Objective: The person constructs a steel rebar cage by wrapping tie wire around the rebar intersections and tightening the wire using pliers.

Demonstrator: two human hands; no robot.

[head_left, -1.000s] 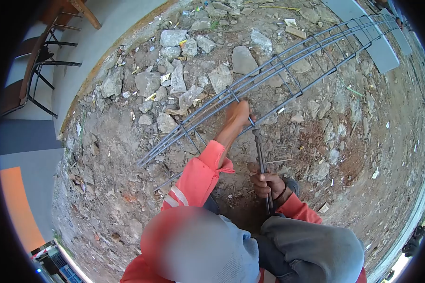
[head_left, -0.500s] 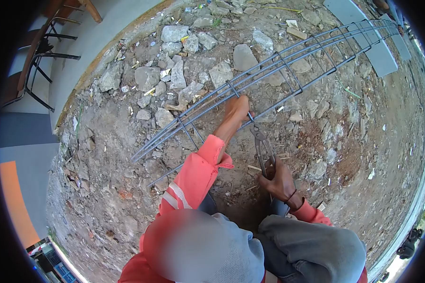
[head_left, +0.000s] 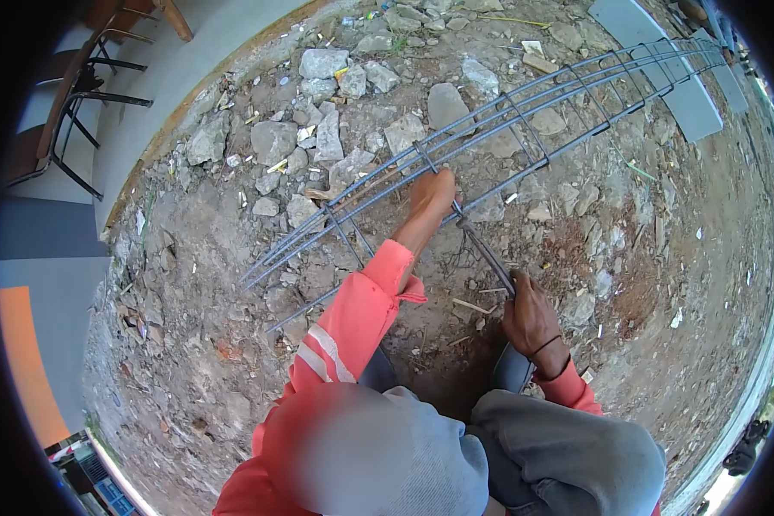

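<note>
A rebar cage [head_left: 568, 112] of long steel bars with square stirrups slants across the ground in front of me. My left hand [head_left: 433, 193] reaches in among its bars and is closed around a stirrup [head_left: 426, 160], its fingertips largely hidden. To the right, my right hand [head_left: 531, 318] grips a pair of pincers [head_left: 488, 258] by the handles, which are pressed together. The jaws of the pincers touch the lower bar beside the stirrup's corner, right of my left hand. Any tie wire there is too small to make out.
Broken concrete lumps [head_left: 322, 63] and stones lie beyond the cage. A grey board [head_left: 692, 107] is under the cage's far right end. Chairs [head_left: 82, 99] stand on a paved floor at upper left. My knees [head_left: 576, 447] are close below my hands.
The pincers have turned in my right hand so they appear edge-on, and their handles have come together. My right hand has shifted slightly right. My left hand stays in place.
</note>
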